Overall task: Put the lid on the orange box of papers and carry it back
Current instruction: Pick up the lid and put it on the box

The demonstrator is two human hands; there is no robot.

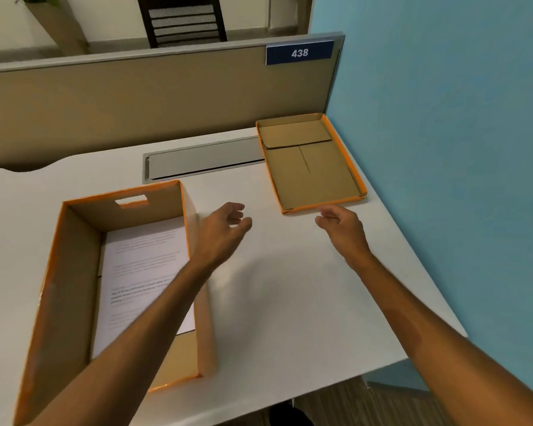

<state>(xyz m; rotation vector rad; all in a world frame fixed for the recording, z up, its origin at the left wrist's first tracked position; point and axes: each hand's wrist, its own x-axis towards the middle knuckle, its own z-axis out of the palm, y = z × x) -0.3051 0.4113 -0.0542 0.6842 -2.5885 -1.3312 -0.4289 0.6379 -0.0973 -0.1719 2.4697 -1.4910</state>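
The orange box (59,287) stands open on the left of the white desk (290,287), with printed papers (145,265) lying flat inside. Its lid (308,167) lies upside down at the desk's far right corner, brown inside facing up, orange rim around it. My left hand (225,229) hovers over the desk just right of the box, fingers apart and empty. My right hand (342,226) is held just short of the lid's near edge, fingers loosely curled, holding nothing. My left forearm crosses the box's near right corner.
A grey cable tray cover (203,161) is set into the desk behind the box. A tan partition (136,99) with a blue sign "438" (299,52) bounds the far side. A blue wall (443,149) runs along the right. The desk's near edge drops to a wooden floor.
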